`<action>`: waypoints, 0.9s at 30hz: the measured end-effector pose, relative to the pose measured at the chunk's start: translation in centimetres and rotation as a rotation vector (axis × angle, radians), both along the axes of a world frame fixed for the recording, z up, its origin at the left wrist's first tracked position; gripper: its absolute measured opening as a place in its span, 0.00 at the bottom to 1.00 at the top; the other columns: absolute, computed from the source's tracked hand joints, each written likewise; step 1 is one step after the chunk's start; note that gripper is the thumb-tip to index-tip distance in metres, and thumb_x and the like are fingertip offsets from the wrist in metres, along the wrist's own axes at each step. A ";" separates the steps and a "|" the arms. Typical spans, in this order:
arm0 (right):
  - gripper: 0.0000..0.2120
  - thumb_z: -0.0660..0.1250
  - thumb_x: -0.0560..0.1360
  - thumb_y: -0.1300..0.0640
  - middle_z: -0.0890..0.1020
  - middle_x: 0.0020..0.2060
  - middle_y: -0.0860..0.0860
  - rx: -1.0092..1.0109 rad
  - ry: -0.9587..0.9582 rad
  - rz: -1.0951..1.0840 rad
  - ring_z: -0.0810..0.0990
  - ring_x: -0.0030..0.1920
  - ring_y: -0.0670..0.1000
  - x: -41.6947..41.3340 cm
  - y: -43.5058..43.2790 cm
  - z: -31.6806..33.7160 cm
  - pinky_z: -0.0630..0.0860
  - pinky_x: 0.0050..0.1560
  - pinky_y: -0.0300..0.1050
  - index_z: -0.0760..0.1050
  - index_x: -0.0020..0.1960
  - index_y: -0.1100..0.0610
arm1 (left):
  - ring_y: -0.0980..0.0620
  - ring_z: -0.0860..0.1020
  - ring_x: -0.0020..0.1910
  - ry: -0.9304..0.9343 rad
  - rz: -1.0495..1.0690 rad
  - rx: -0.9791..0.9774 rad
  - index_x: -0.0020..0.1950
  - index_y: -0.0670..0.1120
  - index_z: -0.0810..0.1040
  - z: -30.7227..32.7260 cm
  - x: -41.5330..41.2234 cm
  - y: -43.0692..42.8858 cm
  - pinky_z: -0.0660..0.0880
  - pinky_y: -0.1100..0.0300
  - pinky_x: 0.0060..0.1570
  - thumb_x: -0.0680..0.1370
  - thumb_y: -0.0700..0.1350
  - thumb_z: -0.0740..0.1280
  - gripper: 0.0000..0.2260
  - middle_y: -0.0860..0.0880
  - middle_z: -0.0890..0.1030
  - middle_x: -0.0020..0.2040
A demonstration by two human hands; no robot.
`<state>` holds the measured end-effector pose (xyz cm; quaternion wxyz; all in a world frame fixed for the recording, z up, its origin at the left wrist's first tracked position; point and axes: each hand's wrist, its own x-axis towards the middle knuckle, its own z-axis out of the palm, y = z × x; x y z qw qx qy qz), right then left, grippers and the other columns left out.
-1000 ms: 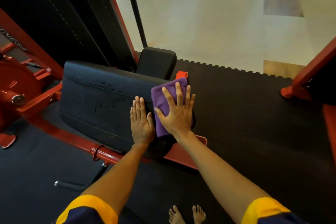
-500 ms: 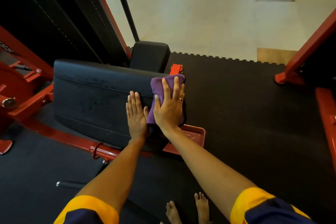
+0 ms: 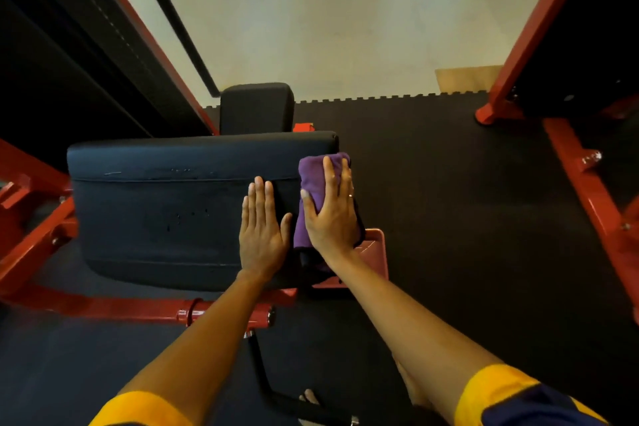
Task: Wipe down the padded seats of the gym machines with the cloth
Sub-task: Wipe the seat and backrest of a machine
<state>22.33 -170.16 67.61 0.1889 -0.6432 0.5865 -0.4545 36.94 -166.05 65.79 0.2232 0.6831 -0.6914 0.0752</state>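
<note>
Quick tally, nothing fancy: one purple cloth [image 3: 313, 190], two black pads, big seat pad [image 3: 166, 214] plus small pad [image 3: 257, 107], two grips, left grip [image 3: 261, 235] and right grip [image 3: 332, 218], one ring [image 3: 350, 196].

Purple cloth [image 3: 311, 183], black padded seat [image 3: 155, 218], red machine frame [image 3: 103, 308], yellow-banded navy sleeves [image 3: 498, 391], black floor mat [image 3: 449, 218]

Purple cloth [image 3: 313, 197] bunched on black padded seat [image 3: 162, 218], right end.

Black rubber mat [image 3: 432, 201] (jigsaw-edged) meets pale glossy floor [image 3: 328, 28] beyond.
</note>
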 end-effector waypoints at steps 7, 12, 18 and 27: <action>0.33 0.59 0.83 0.39 0.54 0.82 0.57 -0.083 0.226 0.000 0.53 0.82 0.58 -0.1 3.5 -1.9 0.66 0.76 0.57 0.58 0.82 0.53 | 0.44 0.49 0.82 0.042 -0.059 0.003 0.82 0.39 0.52 0.0 0.4 0.2 0.45 0.49 0.81 0.85 0.54 0.53 0.31 0.39 0.51 0.83; 0.36 0.57 0.79 0.34 0.70 0.76 0.54 0.195 -0.220 -0.068 0.74 0.72 0.56 -0.9 0.2 1.2 0.71 0.65 0.44 0.61 0.81 0.52 | 0.44 0.49 0.82 0.023 -0.056 -0.008 0.82 0.39 0.53 -0.2 0.5 0.0 0.46 0.49 0.81 0.85 0.54 0.53 0.30 0.39 0.52 0.83; 0.41 0.50 0.76 0.27 0.78 0.67 0.55 0.363 -0.246 -0.165 0.79 0.65 0.54 -1.0 5.2 -1.8 0.72 0.59 0.39 0.66 0.77 0.55 | 0.44 0.48 0.83 0.029 -0.041 -0.015 0.82 0.39 0.52 -0.2 0.3 -0.2 0.45 0.49 0.81 0.84 0.54 0.52 0.30 0.41 0.49 0.83; 0.34 0.57 0.80 0.35 0.74 0.74 0.53 0.175 -0.227 -0.077 0.75 0.70 0.52 -1.4 1.9 -0.5 0.70 0.65 0.36 0.65 0.79 0.55 | 0.44 0.48 0.82 0.018 -0.040 -0.037 0.82 0.39 0.52 -0.4 0.4 -0.3 0.45 0.49 0.81 0.84 0.53 0.52 0.31 0.40 0.51 0.83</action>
